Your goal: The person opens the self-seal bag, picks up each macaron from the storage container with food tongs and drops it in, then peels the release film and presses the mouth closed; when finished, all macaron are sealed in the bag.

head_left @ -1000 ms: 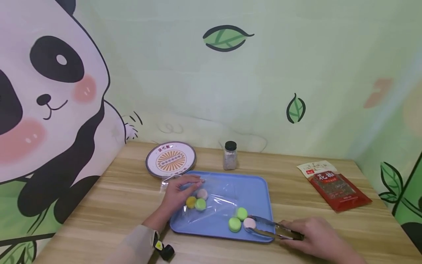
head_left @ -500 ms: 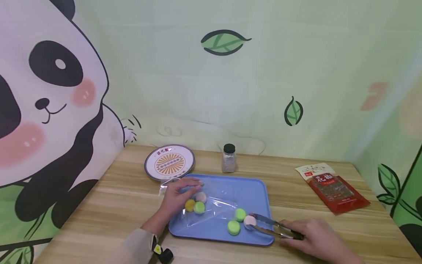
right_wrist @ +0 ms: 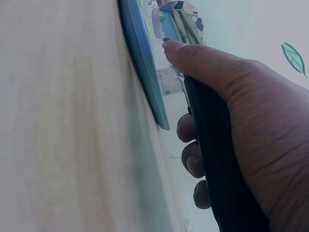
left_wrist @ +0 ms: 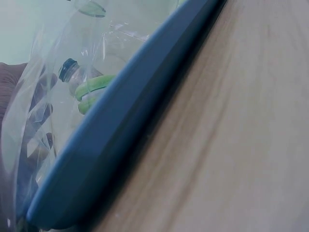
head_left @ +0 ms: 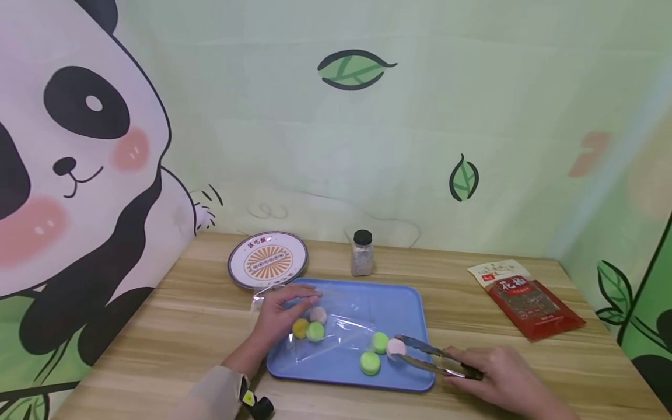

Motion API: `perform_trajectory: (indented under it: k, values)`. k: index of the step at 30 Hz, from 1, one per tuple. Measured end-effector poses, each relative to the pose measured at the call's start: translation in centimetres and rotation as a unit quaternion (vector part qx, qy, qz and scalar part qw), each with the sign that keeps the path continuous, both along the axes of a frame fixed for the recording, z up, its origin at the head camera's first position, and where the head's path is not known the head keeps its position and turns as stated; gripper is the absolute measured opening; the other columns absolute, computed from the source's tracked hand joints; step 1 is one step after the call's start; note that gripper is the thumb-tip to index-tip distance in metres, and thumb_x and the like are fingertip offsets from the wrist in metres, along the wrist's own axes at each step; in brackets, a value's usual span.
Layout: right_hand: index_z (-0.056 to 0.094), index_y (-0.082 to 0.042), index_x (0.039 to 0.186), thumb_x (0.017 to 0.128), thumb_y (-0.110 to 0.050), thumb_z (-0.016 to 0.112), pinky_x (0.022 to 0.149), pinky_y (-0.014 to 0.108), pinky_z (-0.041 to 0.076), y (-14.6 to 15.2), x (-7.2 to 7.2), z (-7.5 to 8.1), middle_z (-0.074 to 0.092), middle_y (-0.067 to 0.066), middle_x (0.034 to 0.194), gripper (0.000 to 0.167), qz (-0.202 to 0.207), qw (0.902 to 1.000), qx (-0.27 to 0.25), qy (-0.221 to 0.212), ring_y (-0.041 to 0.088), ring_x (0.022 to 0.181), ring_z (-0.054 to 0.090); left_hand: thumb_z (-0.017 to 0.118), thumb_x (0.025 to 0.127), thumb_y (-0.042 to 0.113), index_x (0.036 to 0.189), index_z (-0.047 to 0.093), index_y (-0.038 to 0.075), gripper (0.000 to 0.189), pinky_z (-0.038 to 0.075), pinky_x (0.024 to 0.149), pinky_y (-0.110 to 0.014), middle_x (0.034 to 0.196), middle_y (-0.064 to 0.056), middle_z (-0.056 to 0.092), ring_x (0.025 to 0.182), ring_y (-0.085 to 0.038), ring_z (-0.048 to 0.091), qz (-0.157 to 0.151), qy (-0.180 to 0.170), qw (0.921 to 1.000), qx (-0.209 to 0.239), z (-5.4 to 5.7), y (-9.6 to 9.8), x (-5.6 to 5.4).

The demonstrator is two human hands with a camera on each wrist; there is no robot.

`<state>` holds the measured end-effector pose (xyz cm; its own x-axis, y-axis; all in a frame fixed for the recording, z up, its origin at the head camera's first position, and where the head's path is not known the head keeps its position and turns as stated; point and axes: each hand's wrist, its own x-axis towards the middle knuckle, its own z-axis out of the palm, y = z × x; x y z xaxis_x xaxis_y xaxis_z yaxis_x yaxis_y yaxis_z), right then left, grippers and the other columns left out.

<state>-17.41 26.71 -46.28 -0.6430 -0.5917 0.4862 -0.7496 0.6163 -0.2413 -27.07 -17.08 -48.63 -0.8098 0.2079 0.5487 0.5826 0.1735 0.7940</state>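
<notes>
My right hand grips metal tongs with dark handles, also seen up close in the right wrist view. The tongs' tips stand on either side of a pale pink macaron at the blue tray's right side. Two green macarons lie just left of it. My left hand holds a clear plastic bag at its left end, over the tray. Under the film sit a yellow macaron, a green macaron and a pale pink macaron. In the left wrist view, plastic partly covers the fingers.
The blue tray lies on a wooden table. Behind its left corner is a patterned plate, and a black-lidded jar stands behind the tray. A red spice packet lies at the right. A wall rises behind the table.
The tongs and the pink macaron between their tips have shifted slightly away from the two green macarons, up and to the right. My left hand and the bag stay nearly still; the head view has shifted slightly.
</notes>
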Motion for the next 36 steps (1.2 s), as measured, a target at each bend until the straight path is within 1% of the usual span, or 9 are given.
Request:
perform_trajectory:
  k: [5, 11, 16, 18, 21, 25, 30, 33, 36]
  values:
    - [0.077, -0.020, 0.111, 0.079, -0.037, 0.087, 0.052, 0.007, 0.037, 0.1, -0.1, -0.3, 0.061, -0.027, 0.081, 0.037, 0.003, 0.9997, -0.009, 0.022, -0.013, 0.062, 0.046, 0.075, 0.091, 0.010, 0.104, 0.078, 0.011, 0.014, 0.048, 0.102, -0.030, 0.108, -0.003, 0.076, 0.114, -0.022, 0.066, 0.006, -0.004, 1.0000, -0.003, 0.1, 0.1, 0.1]
    - [0.077, -0.019, 0.111, 0.076, -0.033, 0.089, 0.052, 0.007, 0.038, 0.1, -0.3, -0.6, 0.061, -0.027, 0.079, 0.039, -0.002, 0.9991, -0.023, 0.034, -0.013, 0.062, 0.046, 0.074, 0.089, 0.003, 0.104, 0.076, 0.004, 0.015, 0.047, 0.102, -0.028, 0.109, -0.012, 0.075, 0.113, -0.029, 0.065, 0.018, -0.009, 0.9998, -0.006, 0.4, 0.2, 0.6]
    - [0.078, -0.014, 0.110, 0.074, -0.033, 0.090, 0.062, 0.015, 0.039, 0.2, -0.5, -0.6, 0.066, -0.026, 0.082, 0.042, -0.022, 0.9982, -0.023, 0.050, -0.013, 0.063, 0.046, 0.073, 0.089, -0.001, 0.103, 0.075, -0.002, 0.014, 0.047, 0.102, -0.031, 0.107, -0.017, 0.074, 0.113, -0.034, 0.065, 0.013, -0.008, 0.9999, -0.008, 2.2, 0.6, 1.9]
    - [0.078, -0.014, 0.110, 0.073, -0.034, 0.090, 0.065, 0.019, 0.036, 0.3, -0.6, -0.6, 0.065, -0.028, 0.080, 0.044, -0.029, 0.9969, -0.021, 0.070, -0.013, 0.062, 0.043, 0.073, 0.088, -0.002, 0.101, 0.075, -0.003, 0.012, 0.045, 0.104, -0.034, 0.106, -0.017, 0.074, 0.116, -0.038, 0.062, 0.016, 0.004, 0.9998, -0.008, 3.0, 0.7, 2.2]
    - [0.078, -0.014, 0.110, 0.073, -0.036, 0.090, 0.067, 0.021, 0.034, 0.3, -0.7, -0.6, 0.068, -0.026, 0.080, 0.044, -0.028, 0.9953, -0.025, 0.089, -0.014, 0.061, 0.043, 0.074, 0.087, -0.004, 0.098, 0.075, -0.001, 0.011, 0.041, 0.106, -0.037, 0.104, -0.017, 0.075, 0.118, -0.042, 0.058, 0.028, 0.031, 0.9991, -0.005, 3.3, 0.8, 2.3]
    - [0.079, -0.016, 0.108, 0.075, -0.039, 0.089, 0.069, 0.022, 0.031, 0.4, -0.8, -0.6, 0.070, -0.023, 0.078, 0.042, -0.041, 0.9936, -0.026, 0.103, -0.013, 0.059, 0.041, 0.075, 0.083, -0.008, 0.094, 0.075, -0.001, 0.013, 0.040, 0.099, -0.034, 0.097, -0.016, 0.075, 0.106, -0.039, 0.058, 0.036, 0.077, 0.9964, -0.001, 3.3, 0.9, 2.1]
    - [0.078, -0.017, 0.110, 0.072, -0.037, 0.090, 0.073, 0.030, 0.035, 0.0, -1.1, -0.8, 0.060, -0.028, 0.071, 0.045, -0.072, 0.9930, -0.022, 0.091, -0.011, 0.058, 0.040, 0.076, 0.083, -0.008, 0.091, 0.076, -0.001, 0.011, 0.040, 0.087, -0.025, 0.092, -0.013, 0.074, 0.094, -0.030, 0.057, 0.038, 0.087, 0.9955, -0.006, 3.2, 0.8, 1.9]
    - [0.077, -0.019, 0.114, 0.074, -0.038, 0.089, 0.073, 0.033, 0.038, -0.7, -1.5, -1.1, 0.051, -0.032, 0.070, 0.046, -0.087, 0.9939, -0.016, 0.066, -0.011, 0.060, 0.042, 0.077, 0.084, -0.006, 0.091, 0.076, 0.000, 0.010, 0.041, 0.086, -0.023, 0.092, -0.013, 0.074, 0.093, -0.029, 0.057, 0.042, 0.078, 0.9960, -0.008, 3.1, 0.7, 2.0]
    - [0.077, -0.020, 0.113, 0.075, -0.038, 0.089, 0.072, 0.033, 0.038, -1.6, -2.1, -1.3, 0.054, -0.031, 0.074, 0.044, -0.082, 0.9948, -0.022, 0.055, -0.010, 0.063, 0.044, 0.077, 0.084, -0.006, 0.091, 0.076, 0.000, 0.010, 0.041, 0.086, -0.023, 0.092, -0.013, 0.073, 0.093, -0.030, 0.057, 0.042, 0.079, 0.9959, -0.009, 3.0, 0.7, 1.9]
